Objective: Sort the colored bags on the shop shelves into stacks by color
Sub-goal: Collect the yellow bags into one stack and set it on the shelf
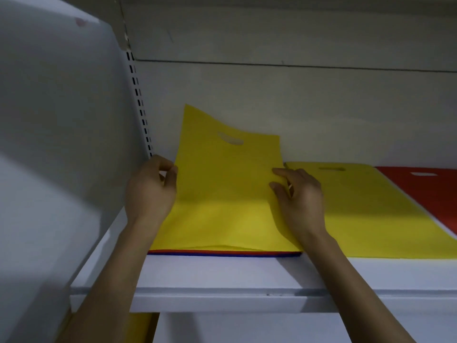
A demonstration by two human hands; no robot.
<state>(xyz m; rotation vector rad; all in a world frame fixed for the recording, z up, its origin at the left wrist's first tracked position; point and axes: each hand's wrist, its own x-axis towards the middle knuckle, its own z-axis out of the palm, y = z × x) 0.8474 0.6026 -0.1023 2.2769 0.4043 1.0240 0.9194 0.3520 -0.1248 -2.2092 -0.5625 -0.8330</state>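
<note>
A yellow bag (pixel 222 184) with a cut-out handle lies on top of a mixed pile on the white shelf (pixel 222 273), its far end curling upward. Red and blue bag edges (pixel 222 253) show under it at the front. My left hand (pixel 150 189) pinches the bag's left edge between thumb and fingers. My right hand (pixel 299 194) grips its right edge, fingers curled over it. To the right lies a flat stack of yellow bags (pixel 371 214), and beyond it a red stack (pixel 425 189) runs off the frame.
A slotted metal upright (pixel 141 105) and a white side panel (pixel 54 144) close off the left. The shelf's back wall (pixel 296 107) stands just behind the bags. Something yellow (pixel 141 328) shows on the level below.
</note>
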